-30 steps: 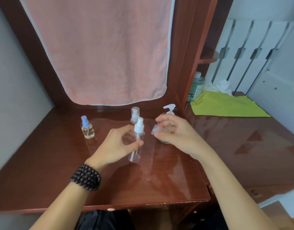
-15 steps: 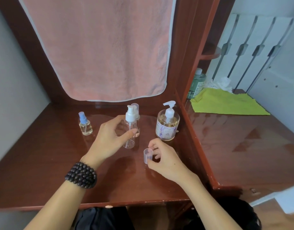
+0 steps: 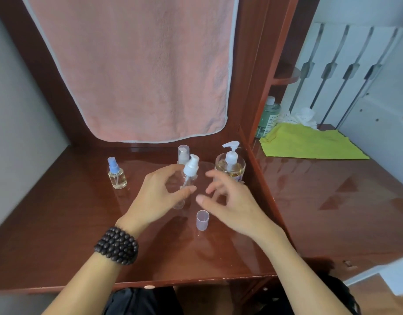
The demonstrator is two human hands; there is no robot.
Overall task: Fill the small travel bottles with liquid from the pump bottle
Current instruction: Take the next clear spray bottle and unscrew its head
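Left hand (image 3: 158, 196) holding clear spray bottle (image 3: 184, 185), tilted; right hand (image 3: 230, 202) fingers loose, holding nothing; cap (image 3: 202, 220) upright on worktop (image 3: 70, 223).

no text i can actually read from here. the pump bottle (image 3: 230, 168) carries a pale label with purple marks low on its front, too blurred and partly hidden by the right hand (image 3: 232, 205) to make out. the green bottle (image 3: 269, 117) on the side shelf has lines of print on its label, too small to read.
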